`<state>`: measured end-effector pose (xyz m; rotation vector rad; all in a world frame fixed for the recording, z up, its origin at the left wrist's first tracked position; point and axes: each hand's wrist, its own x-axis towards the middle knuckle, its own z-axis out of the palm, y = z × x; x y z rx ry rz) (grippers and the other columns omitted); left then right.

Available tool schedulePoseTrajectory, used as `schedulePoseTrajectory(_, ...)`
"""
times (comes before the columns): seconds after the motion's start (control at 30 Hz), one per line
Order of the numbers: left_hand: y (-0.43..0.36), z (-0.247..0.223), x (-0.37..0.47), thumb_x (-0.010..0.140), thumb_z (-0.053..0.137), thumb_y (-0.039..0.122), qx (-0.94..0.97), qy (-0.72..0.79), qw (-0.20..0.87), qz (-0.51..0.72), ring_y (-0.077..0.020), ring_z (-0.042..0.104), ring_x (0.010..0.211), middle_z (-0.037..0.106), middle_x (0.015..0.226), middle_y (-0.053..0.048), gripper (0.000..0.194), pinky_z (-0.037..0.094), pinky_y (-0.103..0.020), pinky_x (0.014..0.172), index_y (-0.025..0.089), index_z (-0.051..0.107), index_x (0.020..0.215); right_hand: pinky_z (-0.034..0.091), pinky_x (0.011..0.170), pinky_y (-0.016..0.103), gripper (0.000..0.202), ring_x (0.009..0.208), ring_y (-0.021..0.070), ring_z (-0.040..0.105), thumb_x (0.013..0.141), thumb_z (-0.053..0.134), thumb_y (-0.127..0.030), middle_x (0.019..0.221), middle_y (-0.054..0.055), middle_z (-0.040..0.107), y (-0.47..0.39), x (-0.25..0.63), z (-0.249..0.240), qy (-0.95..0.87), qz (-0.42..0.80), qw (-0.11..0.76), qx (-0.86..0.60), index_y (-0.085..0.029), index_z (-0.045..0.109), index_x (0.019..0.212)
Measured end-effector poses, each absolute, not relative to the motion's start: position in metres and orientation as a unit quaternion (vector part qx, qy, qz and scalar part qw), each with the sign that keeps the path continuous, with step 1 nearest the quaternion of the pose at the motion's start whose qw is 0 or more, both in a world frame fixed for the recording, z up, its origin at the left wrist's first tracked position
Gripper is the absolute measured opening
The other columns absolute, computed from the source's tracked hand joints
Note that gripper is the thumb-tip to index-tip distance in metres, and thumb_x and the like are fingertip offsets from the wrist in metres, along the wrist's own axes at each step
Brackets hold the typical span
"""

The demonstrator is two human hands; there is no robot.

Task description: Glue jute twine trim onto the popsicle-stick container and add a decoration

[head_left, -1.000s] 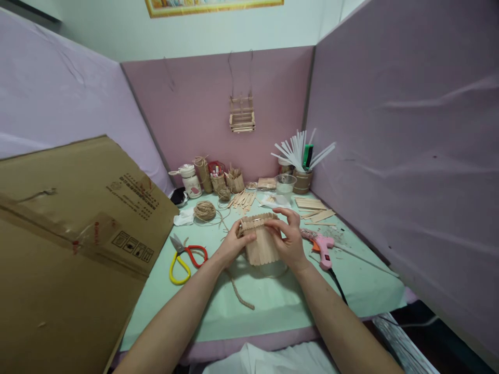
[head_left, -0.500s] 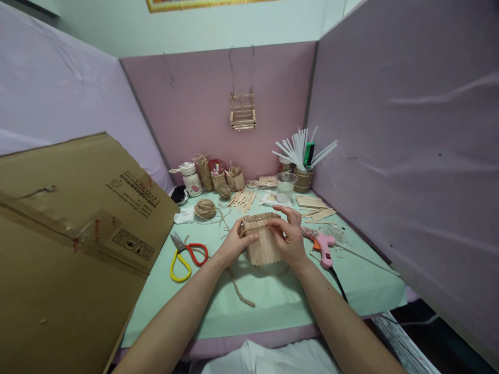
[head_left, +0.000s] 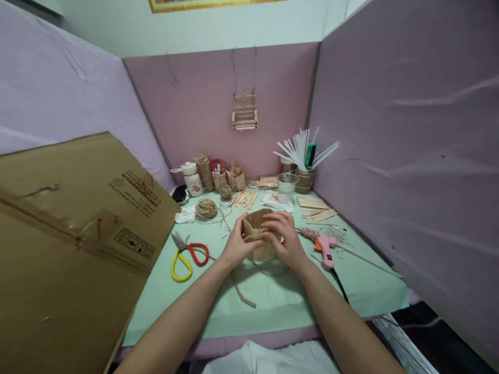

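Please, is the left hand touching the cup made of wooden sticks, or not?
Touching. The head view shows it: the left hand grips the left side of the wooden cup, its thumb lying across the front.

Cardboard (head_left: pixel 78 296): row of boxed symbols (head_left: pixel 134 243); small print (head_left: pixel 136 193), perhaps characters, illegible; red marks (head_left: pixel 99 228) illegible.

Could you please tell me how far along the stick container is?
The stick container looks largely built: sticks stand side by side around its wall. In hand now, the left hand and right hand hold it near the rim. What is left is uncertain, perhaps a twine trim, as the twine ball and glue gun lie nearby, unheld.
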<state>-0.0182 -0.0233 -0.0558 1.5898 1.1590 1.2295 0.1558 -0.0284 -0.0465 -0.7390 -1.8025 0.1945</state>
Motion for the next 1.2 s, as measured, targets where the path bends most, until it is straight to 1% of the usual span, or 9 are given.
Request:
schedulePoseTrajectory(0.17, -0.026, -0.05, -0.033, 0.058, 0.083, 0.032, 0.666, 0.445, 0.398, 0.447, -0.0281, 0.047, 0.126, 0.047, 0.139, -0.015, 0.097, 0.039, -0.039, 0.103, 0.019, 0.032, 0.14, 0.033, 0.103, 0.051, 0.007, 0.112, 0.0249, 0.049, 0.09, 0.056, -0.023, 0.11, 0.005, 0.064, -0.03, 0.156, -0.047, -0.781, 0.098, 0.534, -0.309, -0.025, 0.061, 0.093)
schedulePoseTrajectory(0.23, -0.029, -0.044, -0.043, 0.06, 0.082, 0.032, 0.685, 0.444, 0.388, 0.428, -0.0259, 0.053, 0.117, 0.054, 0.13, -0.013, 0.08, 0.043, -0.037, 0.097, 0.019, 0.043, 0.129, 0.034, 0.102, 0.05, 0.007, 0.114, 0.0252, 0.048, 0.09, 0.055, -0.023, 0.113, 0.006, 0.063, -0.029, 0.156, -0.047, -0.783, 0.097, 0.534, -0.304, -0.025, 0.061, 0.093)
schedulePoseTrajectory(0.33, -0.033, -0.037, -0.055, 0.066, 0.076, 0.037, 0.677, 0.5, 0.333, 0.426, -0.0189, 0.059, 0.089, 0.063, 0.096, -0.005, 0.042, 0.046, -0.032, 0.081, 0.017, 0.056, 0.097, 0.034, 0.102, 0.05, 0.008, 0.115, 0.0255, 0.048, 0.09, 0.054, -0.022, 0.115, 0.007, 0.062, -0.029, 0.157, -0.048, -0.784, 0.094, 0.536, -0.299, -0.024, 0.061, 0.093)
schedulePoseTrajectory(0.4, -0.035, -0.035, -0.059, 0.07, 0.072, 0.039, 0.678, 0.512, 0.327, 0.413, -0.0153, 0.056, 0.075, 0.061, 0.079, -0.001, 0.029, 0.044, -0.028, 0.072, 0.017, 0.057, 0.082, 0.034, 0.102, 0.05, 0.008, 0.115, 0.0256, 0.047, 0.09, 0.054, -0.021, 0.114, 0.007, 0.062, -0.03, 0.157, -0.048, -0.784, 0.094, 0.537, -0.297, -0.024, 0.061, 0.093)
schedulePoseTrajectory(0.5, -0.039, -0.032, -0.058, 0.076, 0.065, 0.037, 0.708, 0.49, 0.351, 0.368, -0.015, 0.055, 0.073, 0.063, 0.074, 0.0, 0.02, 0.042, -0.026, 0.069, 0.017, 0.063, 0.074, 0.035, 0.1, 0.049, 0.008, 0.115, 0.026, 0.046, 0.09, 0.054, -0.021, 0.114, 0.007, 0.063, -0.03, 0.158, -0.049, -0.785, 0.098, 0.535, -0.297, -0.024, 0.061, 0.092)
schedulePoseTrajectory(0.7, -0.042, -0.026, -0.059, 0.078, 0.066, 0.035, 0.73, 0.444, 0.371, 0.363, -0.0175, 0.06, 0.079, 0.068, 0.079, -0.002, 0.017, 0.044, -0.028, 0.076, 0.018, 0.07, 0.077, 0.036, 0.1, 0.049, 0.007, 0.114, 0.0261, 0.046, 0.09, 0.054, -0.021, 0.114, 0.007, 0.062, -0.031, 0.157, -0.049, -0.79, 0.099, 0.529, -0.293, -0.024, 0.06, 0.091)
schedulePoseTrajectory(0.93, -0.039, -0.03, -0.061, 0.085, 0.063, 0.032, 0.795, 0.407, 0.146, 0.426, -0.0173, 0.056, 0.076, 0.064, 0.073, -0.003, 0.015, 0.041, -0.033, 0.078, 0.019, 0.068, 0.078, 0.035, 0.1, 0.049, 0.006, 0.115, 0.0258, 0.046, 0.089, 0.054, -0.02, 0.114, 0.007, 0.061, -0.033, 0.156, -0.049, -0.794, 0.103, 0.526, -0.286, -0.024, 0.058, 0.088)
schedulePoseTrajectory(1.13, -0.031, -0.035, -0.062, 0.086, 0.061, 0.03, 0.804, 0.406, 0.088, 0.425, -0.0171, 0.054, 0.077, 0.062, 0.076, -0.001, 0.027, 0.038, -0.033, 0.08, 0.022, 0.062, 0.113, 0.036, 0.099, 0.048, 0.003, 0.116, 0.0266, 0.045, 0.087, 0.056, -0.021, 0.116, 0.007, 0.059, -0.035, 0.154, -0.048, -0.796, 0.107, 0.521, -0.289, -0.024, 0.056, 0.086)
schedulePoseTrajectory(1.2, -0.025, -0.03, -0.063, 0.088, 0.058, 0.03, 0.834, 0.388, 0.087, 0.382, -0.0181, 0.053, 0.078, 0.062, 0.076, -0.002, 0.028, 0.037, -0.033, 0.079, 0.024, 0.063, 0.115, 0.037, 0.099, 0.048, 0.004, 0.115, 0.0269, 0.045, 0.084, 0.058, -0.022, 0.116, 0.008, 0.059, -0.034, 0.153, -0.047, -0.797, 0.109, 0.52, -0.287, -0.024, 0.055, 0.085)
